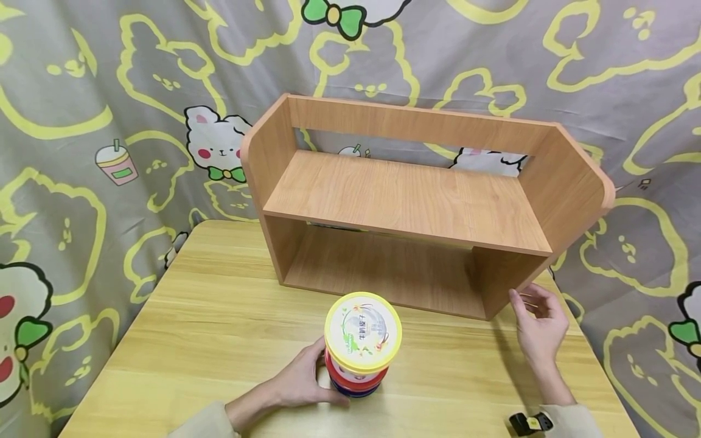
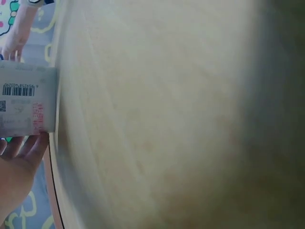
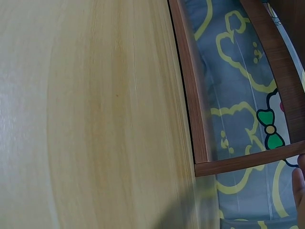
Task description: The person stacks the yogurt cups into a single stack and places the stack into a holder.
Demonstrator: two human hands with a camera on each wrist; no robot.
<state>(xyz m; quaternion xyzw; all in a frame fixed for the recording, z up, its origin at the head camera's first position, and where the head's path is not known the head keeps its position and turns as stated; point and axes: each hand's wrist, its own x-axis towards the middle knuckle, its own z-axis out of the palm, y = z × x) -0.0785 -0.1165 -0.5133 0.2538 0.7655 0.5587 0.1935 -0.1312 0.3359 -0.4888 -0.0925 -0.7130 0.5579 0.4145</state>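
One yellow-lidded tub (image 1: pixel 363 333) is gripped by the left hand (image 1: pixel 300 378).

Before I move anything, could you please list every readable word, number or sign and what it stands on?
"牛奶皮子": on the tub's lid.
Lid's small green print: too small to read.
Digits beside the barcode, on the tub's wall: too blurred to read surely.
Red print near the barcode: too blurred to read.
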